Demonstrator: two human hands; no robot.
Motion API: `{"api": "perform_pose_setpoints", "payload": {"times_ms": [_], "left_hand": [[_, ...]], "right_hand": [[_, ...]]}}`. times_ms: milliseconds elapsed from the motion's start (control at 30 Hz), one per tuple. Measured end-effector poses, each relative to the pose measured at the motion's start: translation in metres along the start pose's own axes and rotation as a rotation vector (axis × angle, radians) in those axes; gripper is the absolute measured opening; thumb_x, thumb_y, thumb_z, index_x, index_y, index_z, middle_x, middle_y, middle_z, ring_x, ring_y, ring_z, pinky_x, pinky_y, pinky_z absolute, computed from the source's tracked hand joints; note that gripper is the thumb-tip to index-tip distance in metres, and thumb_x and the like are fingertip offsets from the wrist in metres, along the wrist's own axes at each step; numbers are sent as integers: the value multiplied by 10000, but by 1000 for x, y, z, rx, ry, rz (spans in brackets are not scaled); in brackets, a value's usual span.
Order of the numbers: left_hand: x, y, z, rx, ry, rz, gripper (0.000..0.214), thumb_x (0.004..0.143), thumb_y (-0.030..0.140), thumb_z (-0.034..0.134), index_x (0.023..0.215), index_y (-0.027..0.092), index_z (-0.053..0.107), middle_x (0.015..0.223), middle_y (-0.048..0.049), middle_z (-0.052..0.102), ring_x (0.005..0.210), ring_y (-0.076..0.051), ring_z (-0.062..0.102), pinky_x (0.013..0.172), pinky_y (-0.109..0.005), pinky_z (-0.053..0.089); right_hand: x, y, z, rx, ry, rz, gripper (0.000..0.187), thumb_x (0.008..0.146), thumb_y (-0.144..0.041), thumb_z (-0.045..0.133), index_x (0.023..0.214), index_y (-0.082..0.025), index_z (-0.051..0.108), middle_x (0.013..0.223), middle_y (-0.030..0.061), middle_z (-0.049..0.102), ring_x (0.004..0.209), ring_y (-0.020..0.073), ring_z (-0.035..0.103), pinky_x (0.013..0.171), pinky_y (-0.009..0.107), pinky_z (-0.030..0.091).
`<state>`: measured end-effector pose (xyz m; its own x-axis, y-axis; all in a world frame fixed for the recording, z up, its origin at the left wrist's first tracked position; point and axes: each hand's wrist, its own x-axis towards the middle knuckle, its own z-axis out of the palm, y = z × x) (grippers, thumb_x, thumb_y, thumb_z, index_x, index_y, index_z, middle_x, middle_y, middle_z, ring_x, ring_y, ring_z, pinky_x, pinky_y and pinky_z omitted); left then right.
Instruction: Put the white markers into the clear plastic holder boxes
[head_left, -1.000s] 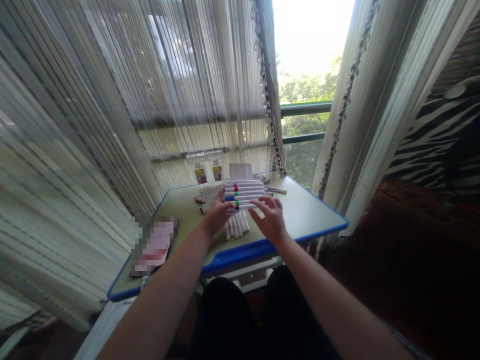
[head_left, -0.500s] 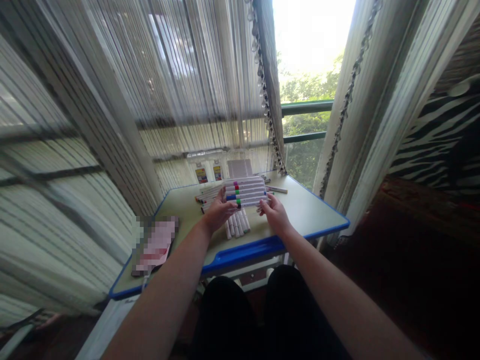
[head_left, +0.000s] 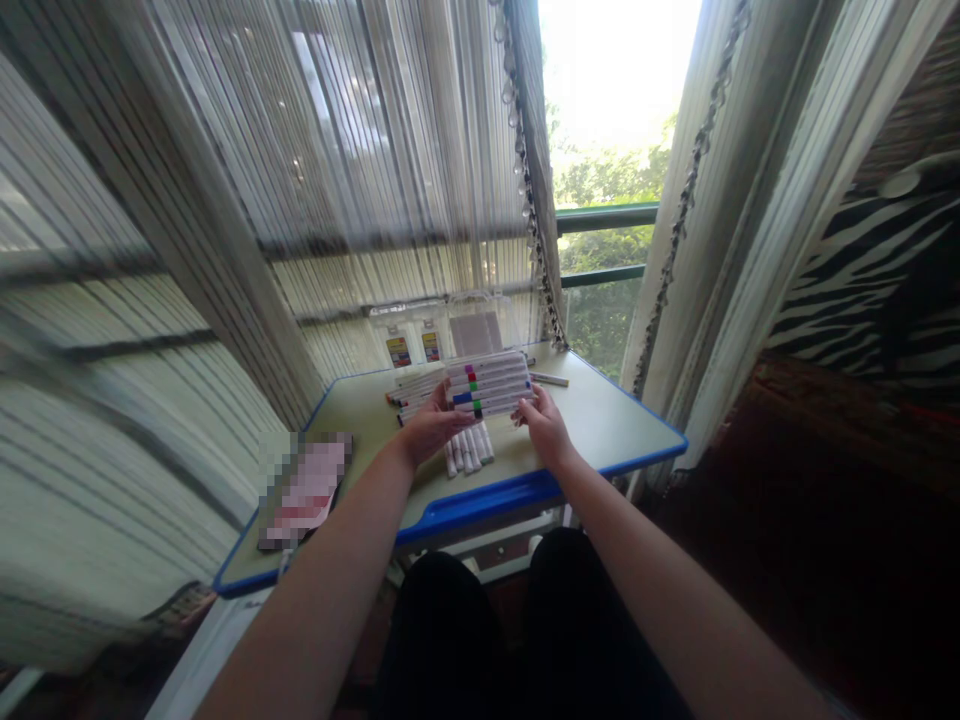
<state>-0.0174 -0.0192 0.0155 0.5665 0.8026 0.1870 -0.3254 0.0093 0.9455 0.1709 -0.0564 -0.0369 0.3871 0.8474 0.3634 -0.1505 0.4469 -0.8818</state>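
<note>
Between my two hands is a row of white marker pens lying side by side, with purple, red, green, blue and black bands. My left hand is closed on their left end, the thumb along the lowest marker. At the right end, the fingers of my right hand are bent against the markers. Below the held row, several more white markers lie on the table. Another group of markers lies behind my left hand, partly covered by it. A single marker rests beyond my right hand.
The blue-edged table stands before my knees. An open clear plastic case with labels is at its far edge. On the left lies a pink, pixelated flat object. Striped curtains hang close behind the table.
The view has shifted slightly, so the table appears a little farther left. Both hands keep their hold on the row of markers, and nothing has been put down or picked up.
</note>
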Motion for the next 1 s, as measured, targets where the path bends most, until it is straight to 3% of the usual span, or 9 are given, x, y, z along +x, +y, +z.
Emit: {"api": "perform_pose_setpoints", "payload": {"times_ms": [333,500,633,800,900,1000], "left_hand": [[0,-1,-6,1,10,-15,643,532,5,817,1103,217,610,1009,-55,756,953,-251,731,863,-359,552],[-2,3,-1,-36,56,-51,574,546,-5,740,1066,199,613,999,-56,760,925,-247,732,835,-377,571],[0,7,-1,-129,124,-79,338,699,209,681,1030,151,641,913,-96,760,902,-256,732,806,-388,583],[3,13,-10,-161,318,-75,286,796,384,668,993,181,623,611,-3,677,580,-182,685,599,-293,559],[4,16,-12,-145,374,-163,346,828,511,628,874,168,626,555,-14,651,489,-173,640,499,-271,525],[4,18,-9,-121,452,-243,531,875,644,478,775,149,640,559,-69,663,488,-202,640,469,-303,532]], "right_hand": [[-1,-2,-3,-13,-63,1,408,675,-396,663,1022,-206,561,652,-53,641,567,132,593,542,279,469],[-2,-4,-3,12,-96,23,378,635,-408,693,930,-206,567,609,-56,621,532,127,574,515,270,458],[-9,-14,-3,73,-111,77,378,587,-379,715,893,-195,588,614,-50,619,522,125,569,481,254,438],[-16,-22,-8,122,-23,147,262,591,-337,663,798,-179,631,541,-74,532,436,80,449,409,219,355],[-12,-22,-12,148,92,214,199,563,-314,662,707,-180,628,507,-75,506,406,66,388,370,209,293],[-8,-20,-15,220,213,251,186,550,-297,701,672,-178,628,516,-66,535,421,65,415,382,199,319]]}}
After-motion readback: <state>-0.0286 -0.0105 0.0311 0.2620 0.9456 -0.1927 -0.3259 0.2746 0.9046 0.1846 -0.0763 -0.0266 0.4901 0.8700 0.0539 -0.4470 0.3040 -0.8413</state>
